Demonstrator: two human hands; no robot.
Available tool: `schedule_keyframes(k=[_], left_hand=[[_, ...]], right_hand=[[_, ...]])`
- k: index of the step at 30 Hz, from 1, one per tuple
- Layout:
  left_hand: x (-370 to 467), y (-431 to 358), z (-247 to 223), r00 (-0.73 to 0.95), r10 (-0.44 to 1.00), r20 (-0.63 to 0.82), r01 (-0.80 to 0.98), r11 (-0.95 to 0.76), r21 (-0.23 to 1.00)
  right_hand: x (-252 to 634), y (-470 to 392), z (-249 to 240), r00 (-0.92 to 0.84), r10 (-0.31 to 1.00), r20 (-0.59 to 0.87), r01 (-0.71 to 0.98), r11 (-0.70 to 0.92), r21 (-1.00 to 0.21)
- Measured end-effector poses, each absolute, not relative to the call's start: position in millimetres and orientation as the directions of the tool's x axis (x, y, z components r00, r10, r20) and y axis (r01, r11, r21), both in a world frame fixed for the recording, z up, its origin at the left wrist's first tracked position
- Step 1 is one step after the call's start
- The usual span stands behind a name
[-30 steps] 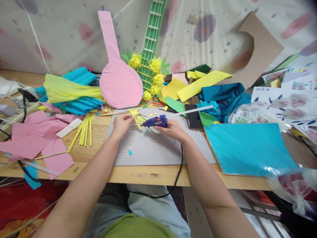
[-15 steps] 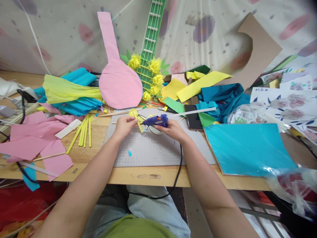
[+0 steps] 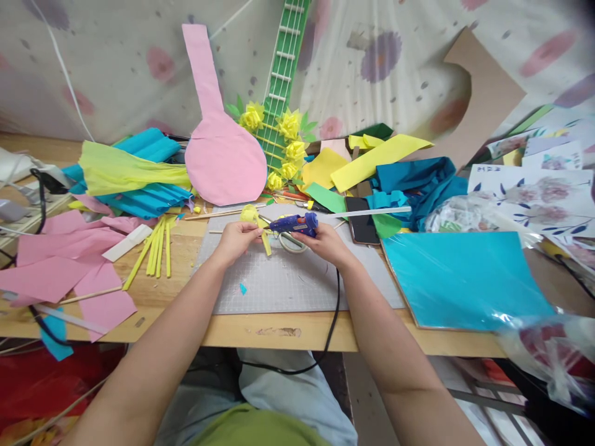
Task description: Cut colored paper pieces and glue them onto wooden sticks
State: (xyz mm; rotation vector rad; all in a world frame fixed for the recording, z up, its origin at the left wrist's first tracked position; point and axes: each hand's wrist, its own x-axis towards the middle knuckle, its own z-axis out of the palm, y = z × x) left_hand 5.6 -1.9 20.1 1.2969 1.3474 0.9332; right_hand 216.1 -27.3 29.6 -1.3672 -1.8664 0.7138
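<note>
My right hand (image 3: 326,241) is wrapped round a blue glue gun (image 3: 294,224), with a long white glue stick (image 3: 372,212) jutting from its back to the right. The nozzle points left, close to the fingertips of my left hand (image 3: 237,240). Those fingers pinch a yellow paper strip (image 3: 266,243), whose lower end hangs down beside the nozzle. A rounded yellow paper piece (image 3: 250,214) shows just behind the left fingers; whether it joins the strip I cannot tell. Scissors (image 3: 294,245) lie under the glue gun on the grey cutting mat (image 3: 279,291).
Pink paper banjo shape (image 3: 226,161) and a green guitar neck (image 3: 283,68) with yellow paper flowers (image 3: 290,124) stand behind. Yellow strips (image 3: 158,248) and pink scraps (image 3: 69,248) lie left. A phone (image 3: 362,220) and wrapped blue sheet (image 3: 469,279) lie right. The gun's black cord (image 3: 335,316) crosses the table edge.
The glue gun has shifted slightly, its nozzle nearer the left fingertips. My left hand has moved a little to the right with the yellow strip, which has turned slightly.
</note>
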Motion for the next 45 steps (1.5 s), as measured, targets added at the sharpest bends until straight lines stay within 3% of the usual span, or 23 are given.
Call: schedule_keyframes(k=[22,34,45], left_hand=[[6.5,-4.9,18.9,0.21,0.965,-0.154,0.2,0.112,0.973],[3.8,-1.8,15.2,0.174,0.976,-0.13,0.157,0.102,0.982],[5.8,-6.1,19.6,0.255,0.954,-0.16,0.173,0.118,0.978]], right_hand=[[217.4,-27.8,32.9,-0.072,0.963,0.258,0.575,0.251,-0.779],[221.5,-29.1,35.4,-0.192,0.961,0.201,0.595,0.276,-0.755],[218.8,-27.1,32.5,-0.059,0.968,0.244,0.595,0.23,-0.77]])
